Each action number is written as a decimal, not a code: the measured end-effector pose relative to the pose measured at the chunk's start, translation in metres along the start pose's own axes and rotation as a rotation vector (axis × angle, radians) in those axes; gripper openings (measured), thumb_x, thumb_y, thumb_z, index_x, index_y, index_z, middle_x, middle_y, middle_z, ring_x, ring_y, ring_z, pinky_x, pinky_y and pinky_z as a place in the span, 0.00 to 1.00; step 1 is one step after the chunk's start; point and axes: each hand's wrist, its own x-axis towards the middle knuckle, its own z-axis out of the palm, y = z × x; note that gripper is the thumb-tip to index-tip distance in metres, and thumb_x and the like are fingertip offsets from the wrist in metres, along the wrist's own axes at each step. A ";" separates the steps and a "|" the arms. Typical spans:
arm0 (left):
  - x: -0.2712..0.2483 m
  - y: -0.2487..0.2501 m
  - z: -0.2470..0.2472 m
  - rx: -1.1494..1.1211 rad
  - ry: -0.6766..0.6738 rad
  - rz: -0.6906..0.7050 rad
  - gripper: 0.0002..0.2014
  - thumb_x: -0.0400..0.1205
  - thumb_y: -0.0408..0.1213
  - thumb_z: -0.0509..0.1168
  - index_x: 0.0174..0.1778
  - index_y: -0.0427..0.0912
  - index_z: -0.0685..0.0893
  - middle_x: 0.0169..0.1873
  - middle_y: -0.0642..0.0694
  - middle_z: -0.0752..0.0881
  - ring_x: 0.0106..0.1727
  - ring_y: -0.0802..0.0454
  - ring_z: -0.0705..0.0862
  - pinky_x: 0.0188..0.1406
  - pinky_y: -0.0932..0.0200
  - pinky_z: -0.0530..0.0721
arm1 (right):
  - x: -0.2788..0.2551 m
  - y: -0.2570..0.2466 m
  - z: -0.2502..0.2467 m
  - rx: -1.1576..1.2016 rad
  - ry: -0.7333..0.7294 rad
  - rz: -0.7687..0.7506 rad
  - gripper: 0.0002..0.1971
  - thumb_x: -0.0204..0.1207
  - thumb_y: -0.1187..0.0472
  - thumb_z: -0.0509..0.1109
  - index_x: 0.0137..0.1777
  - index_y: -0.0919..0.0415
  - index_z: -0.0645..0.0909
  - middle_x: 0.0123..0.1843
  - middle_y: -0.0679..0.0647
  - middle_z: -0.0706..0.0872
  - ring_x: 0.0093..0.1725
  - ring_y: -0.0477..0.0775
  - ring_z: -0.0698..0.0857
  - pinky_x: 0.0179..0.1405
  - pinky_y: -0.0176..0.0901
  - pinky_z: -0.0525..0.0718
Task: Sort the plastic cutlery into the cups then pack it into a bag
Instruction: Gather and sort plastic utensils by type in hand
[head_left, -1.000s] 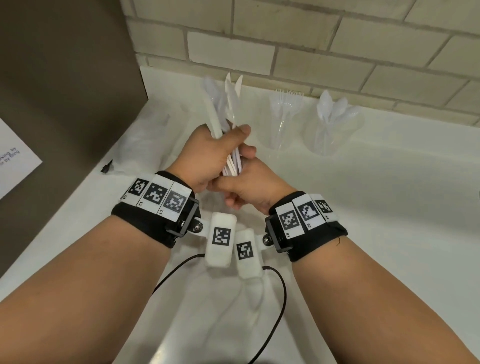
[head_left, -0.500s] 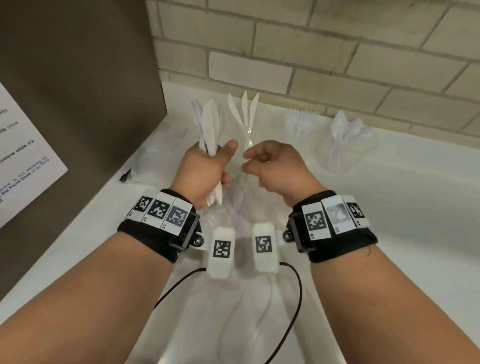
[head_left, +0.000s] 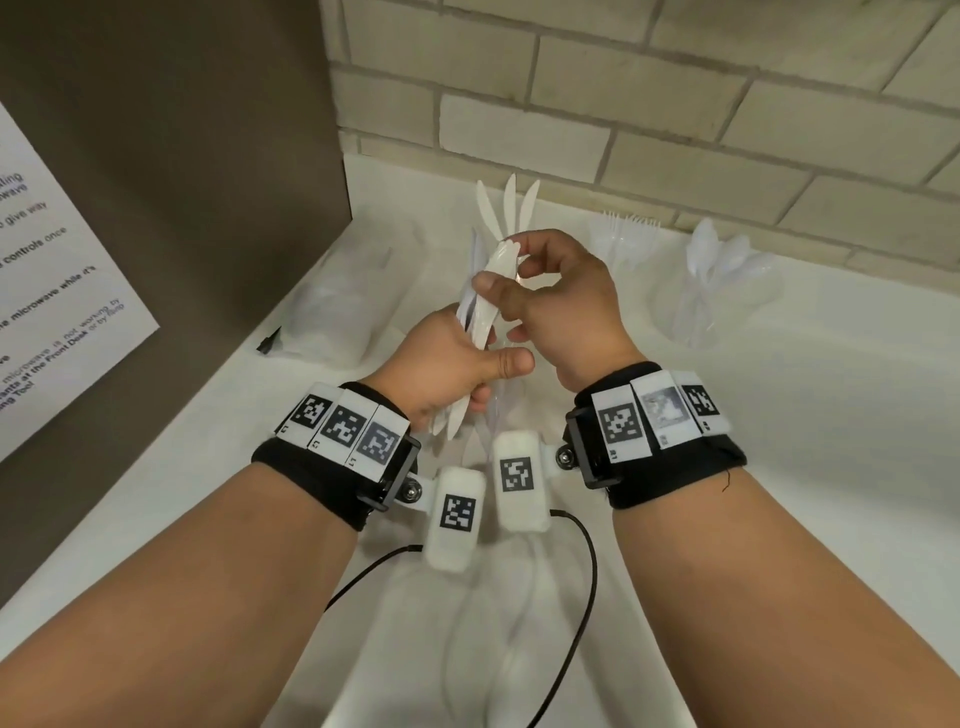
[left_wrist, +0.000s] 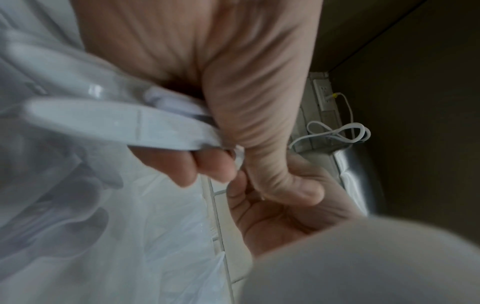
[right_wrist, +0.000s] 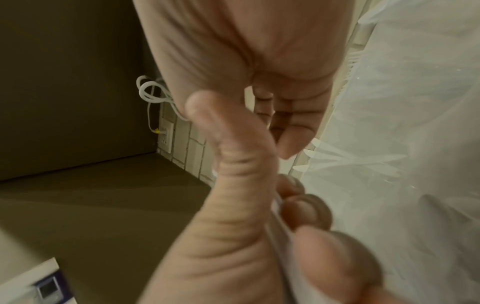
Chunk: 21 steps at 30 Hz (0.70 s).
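My left hand (head_left: 467, 358) grips a bundle of white plastic cutlery (head_left: 480, 306), held upright over the white counter. The right hand (head_left: 511, 270) sits at the bundle's top end, thumb and curled index finger pinching one white piece. Just behind the hands, three white knives (head_left: 509, 208) stick up; their cup is hidden. Further right stand a clear cup of forks (head_left: 628, 244) and a clear cup of spoons (head_left: 711, 280). In the left wrist view, the bundle (left_wrist: 103, 115) runs out from under my thumb, and the right hand (left_wrist: 272, 216) is close below it.
A clear plastic bag (head_left: 343, 306) lies on the counter at the left, against a brown panel (head_left: 182, 208) with a paper notice (head_left: 52, 286). A brick wall (head_left: 623, 104) closes the back. A black cable (head_left: 582, 571) trails under my wrists.
Half a second ago the right hand was apart from the bundle, by the knives. It has moved back left and now pinches a piece at the bundle's top. The left hand keeps its grip.
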 end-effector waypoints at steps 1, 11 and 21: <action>-0.001 0.000 0.001 -0.031 -0.013 0.003 0.12 0.72 0.46 0.74 0.38 0.45 0.79 0.24 0.46 0.75 0.19 0.52 0.74 0.25 0.56 0.79 | 0.001 -0.002 -0.001 0.038 0.001 0.028 0.09 0.71 0.61 0.78 0.47 0.57 0.81 0.45 0.52 0.80 0.39 0.55 0.85 0.31 0.44 0.87; -0.004 0.005 0.010 -0.242 0.051 -0.129 0.23 0.83 0.54 0.57 0.38 0.36 0.79 0.25 0.42 0.80 0.19 0.53 0.81 0.21 0.60 0.84 | 0.001 -0.005 -0.008 0.327 -0.010 0.220 0.08 0.85 0.63 0.62 0.55 0.69 0.78 0.45 0.60 0.88 0.44 0.61 0.88 0.40 0.51 0.90; 0.002 -0.002 0.006 -0.269 0.112 -0.140 0.17 0.84 0.48 0.61 0.41 0.36 0.76 0.29 0.44 0.79 0.22 0.54 0.84 0.26 0.57 0.87 | 0.005 -0.015 -0.013 0.376 0.273 0.154 0.11 0.88 0.53 0.48 0.58 0.57 0.68 0.30 0.55 0.75 0.18 0.53 0.78 0.25 0.49 0.84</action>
